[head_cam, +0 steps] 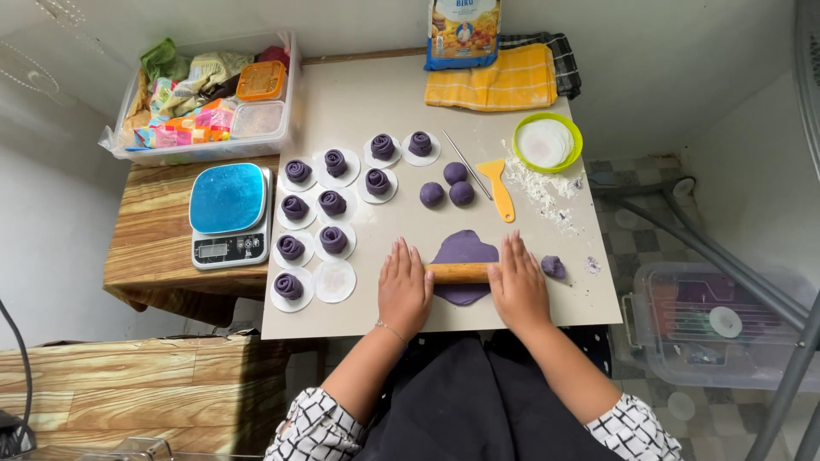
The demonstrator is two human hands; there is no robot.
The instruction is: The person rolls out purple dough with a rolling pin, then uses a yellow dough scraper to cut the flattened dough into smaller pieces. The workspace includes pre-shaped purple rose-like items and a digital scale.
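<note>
1. Two hands are pressing flat on a wooden rolling pin (459, 272): left hand (404, 288) is lying palm down on its left end, right hand (518, 286) palm down on its right end, fingers stretched out straight, not curled around it.
2. Rolling pin is lying crosswise over a flattened sheet of purple dough (463, 250), near the front edge of the beige worktop (359, 320).
3. Small purple dough scrap (553, 266) is sitting just right of the right hand.
4. Three purple dough balls (448, 186) are clustering behind the sheet, close together.
5. Ten purple rose-shaped dough pieces, such as one rose piece (333, 239), are each resting on a white paper round, in rows on the left half of the worktop; one bare paper round (335, 281) is lying just left of the left hand.
6. Yellow scraper (499, 188) and a thin metal stick (465, 163) are lying right of the balls, with spilled flour (540, 189) beside them.
7. Green bowl (547, 142) holding white paper rounds is sitting at the right rear.
8. Blue-topped kitchen scale (229, 214) is standing on a wooden side table (149, 239) to the left, a clear storage bin (205, 94) of packets behind it.
9. Yellow towel (502, 81) and a blue flour bag (462, 32) are sitting at the far edge.
</note>
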